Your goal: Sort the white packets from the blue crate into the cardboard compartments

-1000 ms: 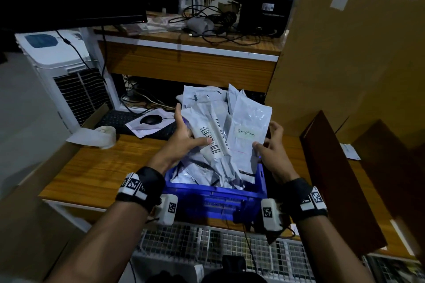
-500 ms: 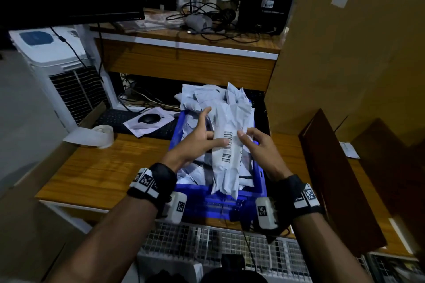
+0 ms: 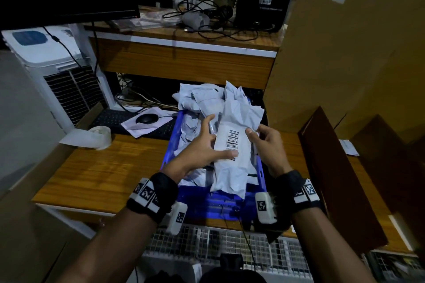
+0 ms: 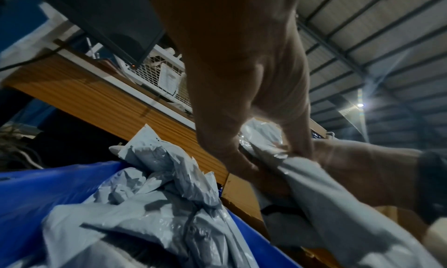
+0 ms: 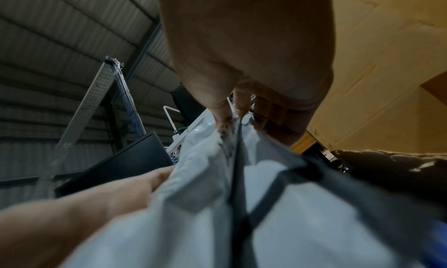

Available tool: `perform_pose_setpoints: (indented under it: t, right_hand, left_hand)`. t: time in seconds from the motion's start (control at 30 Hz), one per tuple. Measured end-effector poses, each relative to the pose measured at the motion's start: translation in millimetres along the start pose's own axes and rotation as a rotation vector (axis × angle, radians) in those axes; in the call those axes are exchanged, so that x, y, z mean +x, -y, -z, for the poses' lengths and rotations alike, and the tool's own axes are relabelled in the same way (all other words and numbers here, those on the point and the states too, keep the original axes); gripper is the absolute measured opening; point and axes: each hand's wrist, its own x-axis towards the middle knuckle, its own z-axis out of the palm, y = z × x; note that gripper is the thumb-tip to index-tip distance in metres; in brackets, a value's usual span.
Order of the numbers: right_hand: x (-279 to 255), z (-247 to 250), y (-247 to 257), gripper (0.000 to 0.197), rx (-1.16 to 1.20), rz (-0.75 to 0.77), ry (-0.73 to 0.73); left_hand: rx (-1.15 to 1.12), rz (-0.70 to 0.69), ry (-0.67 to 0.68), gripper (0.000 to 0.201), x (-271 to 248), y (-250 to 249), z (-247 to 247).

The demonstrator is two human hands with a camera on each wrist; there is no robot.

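Note:
A blue crate (image 3: 216, 204) on the wooden table holds a heap of crumpled white packets (image 3: 202, 99). Both hands hold one long white packet (image 3: 230, 167) with a barcode label above the crate's near right side. My left hand (image 3: 207, 145) grips its left edge, thumb across the label. My right hand (image 3: 264, 142) pinches its upper right edge. In the left wrist view the left hand (image 4: 254, 138) closes on the packet (image 4: 338, 205) over the crate (image 4: 36, 191). In the right wrist view thumb and fingers (image 5: 232, 107) pinch the packet (image 5: 205, 205). Cardboard compartments (image 3: 345, 179) stand to the right.
A tall cardboard wall (image 3: 356, 53) rises behind the compartments. Left of the crate lie a tape roll (image 3: 101, 136), a keyboard (image 3: 119, 119) and a mouse (image 3: 147, 118) on paper. A white air cooler (image 3: 53, 71) stands far left. A wire rack (image 3: 218, 248) sits below the table edge.
The hands left the upright stack of packets, came together and took one barcoded packet, which now lies flatter and lower over the crate. The right hand moved left onto its edge.

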Motion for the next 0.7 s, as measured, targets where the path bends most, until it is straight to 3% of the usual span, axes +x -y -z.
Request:
perform_pose_setpoints:
  t: [0.1, 0.27, 0.37, 0.43, 0.5, 0.57, 0.7]
  right_hand:
    - [6.4, 1.5, -10.2, 0.050, -0.043, -0.011, -0.032]
    - [17.1, 11.5, -32.0, 0.084, 0.063, -0.150, -0.095]
    - [18.8, 14.8, -36.2, 0.090, 0.080, -0.161, -0.111]
    - [16.9, 14.9, -27.8, 0.093, 0.067, -0.186, -0.105]
    - [10.9, 16.6, -13.5, 0.078, -0.011, -0.208, -0.123]
    - [8.0, 19.0, -4.1, 0.066, -0.138, -0.197, -0.184]
    - [-0.2, 17.1, 5.4, 0.081, -0.228, -0.166, -0.224]
  left_hand:
    - [0.120, -0.034, 0.074, 0.128, -7.1, 7.2, -7.9]
    - [0.037, 0.035, 0.194, 0.118, -13.7, 12.5, 3.8]
    - [0.058, 0.060, 0.213, 0.096, -16.1, 11.6, 8.0]
    - [0.062, 0.053, 0.157, 0.066, -15.7, 12.6, 11.7]
    - [0.058, 0.018, 0.038, 0.043, -14.0, 11.4, 16.0]
    - [0.070, -0.029, -0.134, 0.033, -12.3, 7.1, 19.3]
    - [0.331, -0.283, -0.418, 0.027, -15.9, -12.2, 11.9]
